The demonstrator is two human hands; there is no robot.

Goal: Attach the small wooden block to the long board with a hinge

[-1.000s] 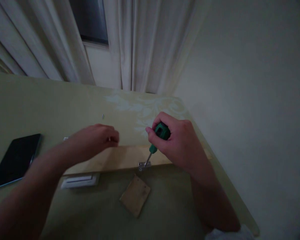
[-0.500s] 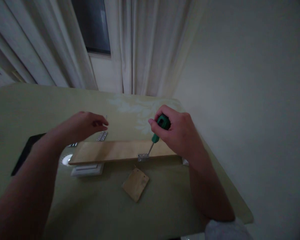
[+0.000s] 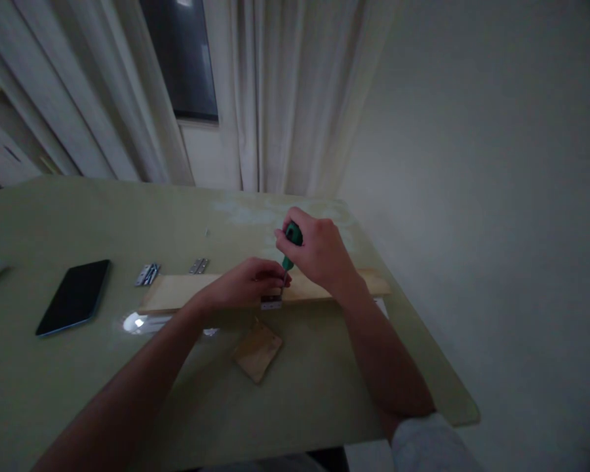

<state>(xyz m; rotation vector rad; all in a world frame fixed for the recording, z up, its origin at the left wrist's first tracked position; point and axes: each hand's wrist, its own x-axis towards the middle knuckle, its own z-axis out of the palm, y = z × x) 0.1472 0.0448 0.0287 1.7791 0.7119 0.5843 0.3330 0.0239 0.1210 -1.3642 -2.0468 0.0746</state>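
Note:
My right hand [image 3: 317,249] is wrapped round the green handle of a screwdriver [image 3: 292,237], which stands nearly upright with its tip down at a metal hinge [image 3: 271,302]. The hinge sits on the near edge of a long wooden board [image 3: 177,288], one leaf hanging over that edge. My left hand [image 3: 253,282] rests over the board, its fingers closed around the screwdriver's shaft just above the hinge. The fingers partly hide the shaft, and any screw under the tip is too small to make out.
A small square wooden piece [image 3: 258,351] lies in front of the board. Behind and left of it are a loose hinge [image 3: 199,265] and a hinge with several screws [image 3: 147,274]. A dark tablet [image 3: 76,295] lies at the left. The wall [image 3: 472,196] borders the table's right side.
My left hand has come down and right from above the board's left part to the screwdriver's shaft. My right hand and the screwdriver appear further left, the screwdriver more upright.

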